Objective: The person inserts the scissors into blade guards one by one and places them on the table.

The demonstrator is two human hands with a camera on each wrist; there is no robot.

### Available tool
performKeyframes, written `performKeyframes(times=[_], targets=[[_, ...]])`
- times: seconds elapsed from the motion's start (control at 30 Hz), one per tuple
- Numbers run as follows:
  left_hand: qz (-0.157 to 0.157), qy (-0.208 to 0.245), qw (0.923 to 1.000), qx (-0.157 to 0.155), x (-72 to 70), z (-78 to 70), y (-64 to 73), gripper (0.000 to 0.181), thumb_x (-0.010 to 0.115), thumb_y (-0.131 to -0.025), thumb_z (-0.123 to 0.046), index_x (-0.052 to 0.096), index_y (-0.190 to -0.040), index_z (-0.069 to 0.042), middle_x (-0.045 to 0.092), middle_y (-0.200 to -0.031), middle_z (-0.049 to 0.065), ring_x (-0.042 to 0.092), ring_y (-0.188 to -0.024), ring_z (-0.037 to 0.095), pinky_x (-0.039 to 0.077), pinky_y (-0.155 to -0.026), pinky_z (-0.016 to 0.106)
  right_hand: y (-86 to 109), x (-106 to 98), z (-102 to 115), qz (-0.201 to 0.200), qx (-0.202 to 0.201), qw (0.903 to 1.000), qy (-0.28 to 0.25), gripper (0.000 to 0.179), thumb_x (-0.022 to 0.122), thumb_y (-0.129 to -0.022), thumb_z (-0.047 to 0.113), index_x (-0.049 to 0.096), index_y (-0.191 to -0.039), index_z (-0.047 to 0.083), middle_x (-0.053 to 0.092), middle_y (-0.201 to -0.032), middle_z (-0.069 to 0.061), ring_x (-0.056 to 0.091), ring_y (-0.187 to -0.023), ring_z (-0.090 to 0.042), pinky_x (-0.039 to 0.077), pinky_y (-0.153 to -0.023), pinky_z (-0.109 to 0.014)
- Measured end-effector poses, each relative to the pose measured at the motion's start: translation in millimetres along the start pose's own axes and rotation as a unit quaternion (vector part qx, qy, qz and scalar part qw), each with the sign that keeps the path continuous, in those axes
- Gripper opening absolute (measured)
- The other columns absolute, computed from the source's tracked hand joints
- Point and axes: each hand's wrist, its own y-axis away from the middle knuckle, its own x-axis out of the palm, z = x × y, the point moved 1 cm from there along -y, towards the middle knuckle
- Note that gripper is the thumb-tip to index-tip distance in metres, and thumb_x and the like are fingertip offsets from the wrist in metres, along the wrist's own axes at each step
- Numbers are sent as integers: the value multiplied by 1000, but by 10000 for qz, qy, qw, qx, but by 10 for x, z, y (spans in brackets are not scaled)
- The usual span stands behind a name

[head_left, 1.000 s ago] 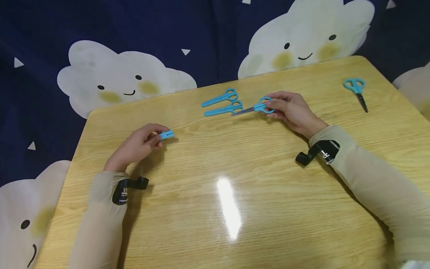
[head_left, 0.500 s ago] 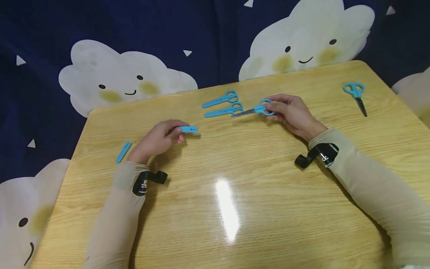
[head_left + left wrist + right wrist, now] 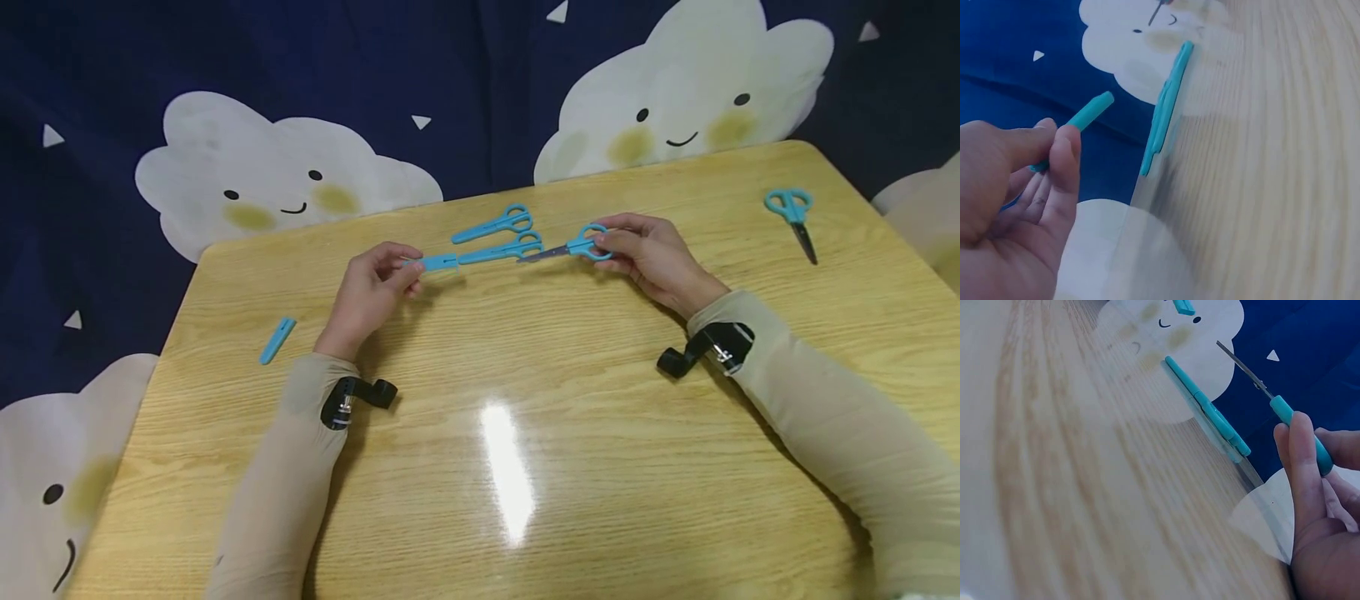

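Observation:
My left hand (image 3: 375,287) pinches a blue scissors cover (image 3: 440,262) between thumb and fingers, its slotted end facing right. In the left wrist view the cover (image 3: 1092,110) is raised above the tabletop. My right hand (image 3: 648,254) grips the blue handles of a pair of scissors (image 3: 581,246), the bare dark blade pointing left toward the cover. A gap separates blade tip and cover. Behind them lie two pairs of covered scissors, one farther back (image 3: 487,225) and one nearer (image 3: 495,252); the held blade's tip overlaps the nearer pair's handle in the head view.
A loose blue cover (image 3: 277,340) lies at the left of the wooden table (image 3: 600,467). Uncovered scissors (image 3: 792,218) rest at the far right. Behind the table's back edge hangs a dark blue curtain (image 3: 480,100) with cloud prints.
My left hand has moved right and farther back with the cover, bringing it toward the blade. The loose cover at left has come into sight. My right hand has stayed nearly still.

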Motion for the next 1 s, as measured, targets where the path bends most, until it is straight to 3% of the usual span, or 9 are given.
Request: performKeyframes(times=[0.13, 0.3, 0.57, 0.83, 1.0], targets=[[-219, 552, 9982, -90, 47, 11, -26, 28, 67, -92, -27, 68, -110, -6, 70, -90, 16, 70, -76, 24, 58, -69, 30, 0, -2, -7, 48, -23, 10000, -74, 46, 70, -89, 9, 52, -130, -3, 72, -94, -5, 74, -79, -13, 59, -68, -22], [-215, 1011, 9943, -262, 115, 20, -36, 31, 69, -91, -27, 71, -110, -3, 70, -88, 17, 67, -67, 10, 56, -64, 23, 2, 3, -10, 61, -9, 10000, -75, 47, 70, -89, 9, 52, -130, -3, 72, -96, -4, 74, -80, -13, 60, -69, -22], [-58, 1370, 9897, -406, 229, -21, -21, 39, 69, -90, -30, 69, -116, 0, 71, -99, 21, 70, -74, 12, 58, -69, 24, -6, 9, -7, -36, -8, 9999, -161, 51, 72, -87, 9, 50, -131, -4, 73, -99, -4, 73, -80, -12, 60, -68, -22], [-52, 1983, 9794, -388, 346, 0, -14, 35, 76, -85, -27, 70, -110, -4, 71, -100, 25, 74, -74, 15, 59, -67, 25, -5, 22, 5, -71, 0, 9999, -110, 51, 73, -86, 10, 51, -130, -3, 72, -97, -5, 73, -81, -13, 60, -68, -23], [-196, 2496, 9668, -510, 390, 51, 13, 31, 77, -83, -24, 67, -105, -4, 73, -98, 22, 74, -72, 14, 57, -64, 23, 6, 26, 5, -93, 53, 9999, -86, 48, 72, -87, 10, 51, -129, -3, 71, -97, -5, 73, -81, -13, 60, -69, -22]])
